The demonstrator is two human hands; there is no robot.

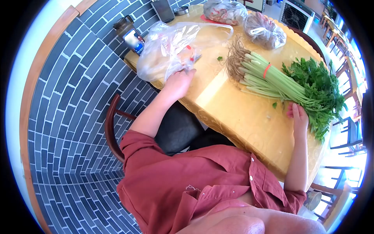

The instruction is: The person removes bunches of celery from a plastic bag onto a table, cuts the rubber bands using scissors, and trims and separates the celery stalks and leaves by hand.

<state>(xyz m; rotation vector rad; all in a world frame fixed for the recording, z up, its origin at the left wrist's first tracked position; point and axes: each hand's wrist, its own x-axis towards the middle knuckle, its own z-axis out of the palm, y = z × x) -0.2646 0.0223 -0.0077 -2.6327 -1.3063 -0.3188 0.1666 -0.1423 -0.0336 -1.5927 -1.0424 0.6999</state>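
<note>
My left hand is at the near edge of a clear plastic bag, its fingers closed on the plastic. Small red marks show on the bag. A bundle of celery with roots at one end and a red band round its stalks lies on the yellow table. Its leaves spread to the right. Just below the stalks is my right hand, raised near the leaves, with fingers partly bent and nothing visible in them. Small leaf scraps lie on the tabletop.
Two filled plastic bags sit at the table's far side. A dark jar and a box with a blue label stand by the brick wall. A chair is at the left.
</note>
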